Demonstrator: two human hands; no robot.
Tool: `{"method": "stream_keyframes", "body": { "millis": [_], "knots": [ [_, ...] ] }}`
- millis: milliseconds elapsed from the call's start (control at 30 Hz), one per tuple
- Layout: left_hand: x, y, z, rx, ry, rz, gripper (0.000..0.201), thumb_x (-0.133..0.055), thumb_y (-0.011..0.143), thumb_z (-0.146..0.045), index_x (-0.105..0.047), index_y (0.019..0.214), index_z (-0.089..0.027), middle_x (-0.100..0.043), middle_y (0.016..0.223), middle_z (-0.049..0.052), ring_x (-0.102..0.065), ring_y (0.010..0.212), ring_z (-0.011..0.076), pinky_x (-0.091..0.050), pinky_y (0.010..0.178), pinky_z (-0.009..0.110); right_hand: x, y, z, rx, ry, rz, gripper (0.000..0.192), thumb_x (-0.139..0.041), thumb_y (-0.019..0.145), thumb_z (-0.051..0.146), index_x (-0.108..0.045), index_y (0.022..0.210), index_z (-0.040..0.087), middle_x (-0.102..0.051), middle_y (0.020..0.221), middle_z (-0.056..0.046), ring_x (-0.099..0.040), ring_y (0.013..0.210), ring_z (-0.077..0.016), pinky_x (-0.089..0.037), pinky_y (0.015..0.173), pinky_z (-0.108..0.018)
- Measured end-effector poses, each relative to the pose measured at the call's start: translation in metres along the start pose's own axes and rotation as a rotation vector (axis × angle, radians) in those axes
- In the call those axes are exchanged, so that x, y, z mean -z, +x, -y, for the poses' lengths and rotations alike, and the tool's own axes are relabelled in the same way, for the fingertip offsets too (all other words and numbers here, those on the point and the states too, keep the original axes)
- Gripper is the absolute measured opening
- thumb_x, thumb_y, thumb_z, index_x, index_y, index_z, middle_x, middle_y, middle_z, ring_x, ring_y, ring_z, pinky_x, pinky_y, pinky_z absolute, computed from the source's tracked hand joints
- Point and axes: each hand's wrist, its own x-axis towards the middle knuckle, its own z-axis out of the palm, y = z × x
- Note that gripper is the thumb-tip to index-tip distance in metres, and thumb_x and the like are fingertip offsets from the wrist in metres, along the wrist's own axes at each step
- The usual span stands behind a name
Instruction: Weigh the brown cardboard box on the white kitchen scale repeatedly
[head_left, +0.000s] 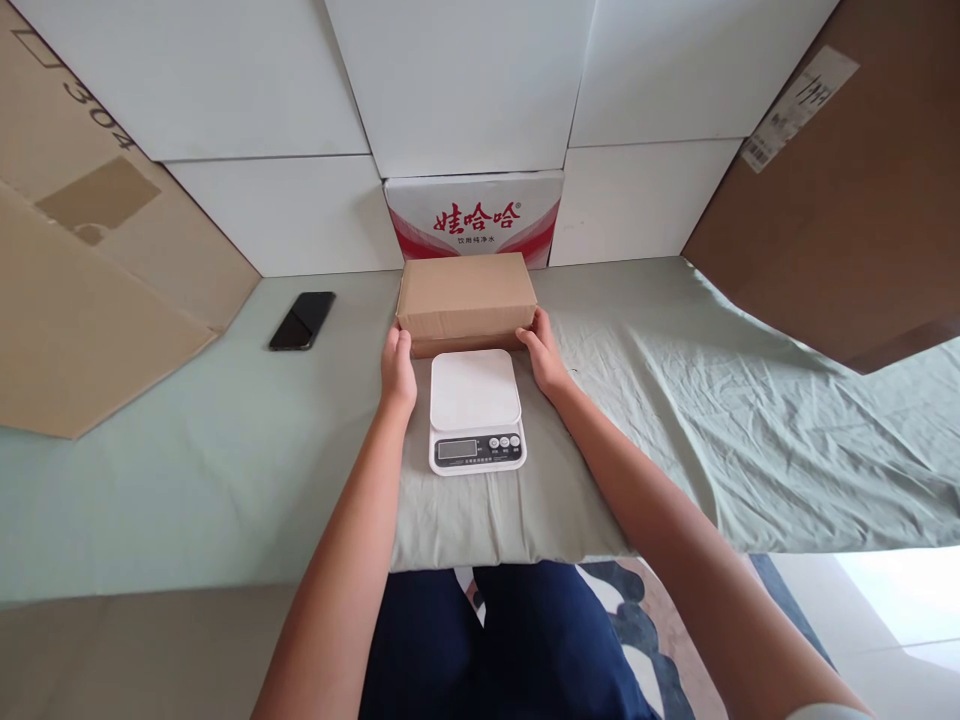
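Note:
A closed brown cardboard box point(466, 290) is in the middle of the cloth-covered table, just behind a white kitchen scale point(475, 392). My left hand point(397, 368) grips the box's left front corner, and my right hand point(543, 352) grips its right front corner. Both thumbs press on the front face; the other fingers are mostly hidden along the sides. The scale's plate bears nothing, and its small grey display shows no readable digits. Whether the box touches the table or is slightly raised, I cannot tell.
A black smartphone point(302, 321) lies left of the box. Behind stands a white and red printed carton point(480, 215) against white panels point(465, 80). Large cardboard sheets flank the table at left point(97, 300) and right point(840, 200). A wrinkled green cloth point(315, 480) covers the tabletop.

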Motion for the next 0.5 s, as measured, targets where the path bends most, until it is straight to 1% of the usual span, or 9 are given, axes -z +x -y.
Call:
{"method": "stream_keyframes", "body": {
  "millis": [100, 200, 300, 367, 433, 467, 500],
  "knots": [
    [-0.001, -0.002, 0.001, 0.001, -0.018, -0.002, 0.052, -0.061, 0.093, -0.067, -0.069, 0.124, -0.026, -0.07, 0.138, 0.011, -0.061, 0.139, 0.0256, -0.043, 0.122, 0.043, 0.0, 0.0, 0.0, -0.004, -0.007, 0.001, 0.057, -0.06, 0.081, 0.043, -0.045, 0.134, 0.027, -0.055, 0.154, -0.008, -0.047, 0.146, -0.0294, -0.033, 0.131, -0.052],
    [-0.002, -0.002, 0.001, 0.014, -0.022, 0.001, 0.054, -0.06, 0.093, -0.067, -0.069, 0.127, -0.026, -0.069, 0.14, 0.011, -0.061, 0.139, 0.026, -0.043, 0.122, 0.043, 0.001, 0.001, -0.003, -0.005, -0.004, 0.001, 0.055, -0.06, 0.082, 0.043, -0.045, 0.134, 0.03, -0.055, 0.155, -0.005, -0.048, 0.146, -0.0283, -0.034, 0.13, -0.053],
    [-0.002, 0.0, -0.004, 0.035, -0.006, 0.009, 0.056, -0.058, 0.094, -0.068, -0.068, 0.131, -0.026, -0.069, 0.142, 0.012, -0.061, 0.14, 0.0267, -0.042, 0.123, 0.044, 0.001, 0.001, -0.004, -0.007, -0.001, 0.002, 0.056, -0.06, 0.083, 0.043, -0.045, 0.134, 0.029, -0.054, 0.156, -0.006, -0.048, 0.146, -0.0281, -0.035, 0.13, -0.053],
    [-0.002, -0.006, -0.015, 0.001, 0.02, -0.016, 0.058, -0.059, 0.094, -0.066, -0.066, 0.136, -0.026, -0.064, 0.15, 0.012, -0.054, 0.148, 0.0276, -0.037, 0.127, 0.045, 0.001, 0.001, -0.004, -0.004, -0.005, 0.004, 0.056, -0.059, 0.083, 0.045, -0.045, 0.135, 0.029, -0.054, 0.156, -0.006, -0.047, 0.147, -0.028, -0.035, 0.13, -0.051],
    [-0.002, -0.022, -0.033, -0.101, 0.05, -0.049, 0.059, -0.063, 0.093, -0.063, -0.064, 0.14, -0.027, -0.054, 0.161, 0.01, -0.041, 0.158, 0.0285, -0.028, 0.132, 0.045, 0.001, 0.001, -0.002, 0.0, -0.003, -0.001, 0.055, -0.059, 0.084, 0.046, -0.046, 0.134, 0.029, -0.054, 0.156, -0.006, -0.046, 0.148, -0.0279, -0.035, 0.13, -0.05],
    [-0.002, -0.035, -0.044, -0.172, 0.059, -0.043, 0.059, -0.066, 0.092, -0.061, -0.064, 0.141, -0.028, -0.049, 0.166, 0.008, -0.034, 0.162, 0.0292, -0.024, 0.134, 0.045, 0.001, 0.001, -0.002, 0.002, 0.003, -0.007, 0.055, -0.059, 0.083, 0.047, -0.046, 0.134, 0.029, -0.054, 0.156, -0.006, -0.046, 0.149, -0.028, -0.034, 0.13, -0.051],
    [-0.002, -0.051, -0.055, -0.195, 0.029, 0.025, 0.057, -0.066, 0.093, -0.06, -0.064, 0.141, -0.03, -0.048, 0.167, 0.007, -0.034, 0.162, 0.0305, -0.027, 0.133, 0.047, 0.001, 0.001, -0.001, 0.002, 0.011, -0.014, 0.055, -0.06, 0.083, 0.047, -0.046, 0.133, 0.029, -0.054, 0.156, -0.006, -0.045, 0.15, -0.0283, -0.034, 0.13, -0.051]
  ]
}}
